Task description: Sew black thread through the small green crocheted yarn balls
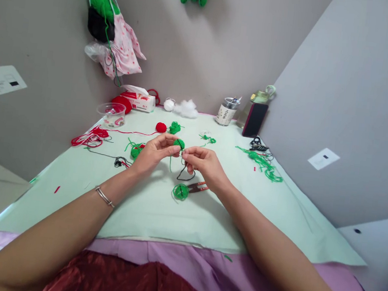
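My left hand (161, 152) grips a small green knitted piece (179, 144) between thumb and fingers, above the middle of the table. Close beside it, my right hand (203, 164) is closed in a pinch at the piece's lower edge. A dark yarn strand (185, 178) hangs in a loop below the fingers; whatever is pinched in the right fingertips is too small to make out. Under the right hand lie thread snips (198, 187) with orange-red handles, their tips touching a second green knitted piece (181, 191).
Red yarn (91, 137) and a green-and-red knitted piece (136, 150) lie left. Green yarn scraps (265, 166) lie right. Behind stand a plastic cup (113, 116), tissue pack (139, 101), pen jar (227, 112), and phone (255, 119) against a bottle (260, 97). White stuffing (186, 108) sits at the back.
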`<state>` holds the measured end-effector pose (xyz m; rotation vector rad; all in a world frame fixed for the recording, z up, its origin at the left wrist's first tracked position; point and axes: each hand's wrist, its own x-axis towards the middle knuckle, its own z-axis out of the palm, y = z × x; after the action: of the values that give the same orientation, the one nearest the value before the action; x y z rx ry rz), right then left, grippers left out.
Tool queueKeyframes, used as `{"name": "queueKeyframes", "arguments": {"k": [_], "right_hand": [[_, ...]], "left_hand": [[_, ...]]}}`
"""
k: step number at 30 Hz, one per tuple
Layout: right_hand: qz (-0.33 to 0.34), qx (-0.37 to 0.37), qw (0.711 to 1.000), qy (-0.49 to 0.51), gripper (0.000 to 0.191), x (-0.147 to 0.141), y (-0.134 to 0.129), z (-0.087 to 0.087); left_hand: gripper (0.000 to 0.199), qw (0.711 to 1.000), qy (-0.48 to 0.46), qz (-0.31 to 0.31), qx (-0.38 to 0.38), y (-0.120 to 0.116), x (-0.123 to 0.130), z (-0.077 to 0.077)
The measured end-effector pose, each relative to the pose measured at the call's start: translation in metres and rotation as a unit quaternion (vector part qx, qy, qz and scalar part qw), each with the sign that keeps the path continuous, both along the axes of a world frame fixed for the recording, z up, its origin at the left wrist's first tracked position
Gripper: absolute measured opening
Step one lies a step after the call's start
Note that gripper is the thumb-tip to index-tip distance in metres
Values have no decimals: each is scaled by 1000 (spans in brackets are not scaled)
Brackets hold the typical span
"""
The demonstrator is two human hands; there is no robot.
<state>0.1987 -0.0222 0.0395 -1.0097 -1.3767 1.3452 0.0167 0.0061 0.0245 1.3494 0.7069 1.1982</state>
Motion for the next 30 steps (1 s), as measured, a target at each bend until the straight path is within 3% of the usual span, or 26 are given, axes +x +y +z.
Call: {"name": "queueKeyframes", "arguments": {"k": [8,14,20,24,27,30], "right_hand": [[-26,-11,994,103,22,8,0,13],[-49,-16,988,149,21,15,3,17],[23,-26,997,69,22,13,0,13],[92,13,995,-27,27,9,-5,7],[67,68,993,-64,31,6,-7,5],[-4,106,993,-50,30,4,-7,6]], "left_hand": [[38,993,78,37,80,5,-3,-5],[32,991,55,35,117,2,-1,-5],[37,991,12,67,113,6,-3,-5],[37,993,-11,65,102,7,-4,-4],[37,992,-19,60,106,7,-3,-4],[39,991,-19,59,116,6,-2,-4]]}}
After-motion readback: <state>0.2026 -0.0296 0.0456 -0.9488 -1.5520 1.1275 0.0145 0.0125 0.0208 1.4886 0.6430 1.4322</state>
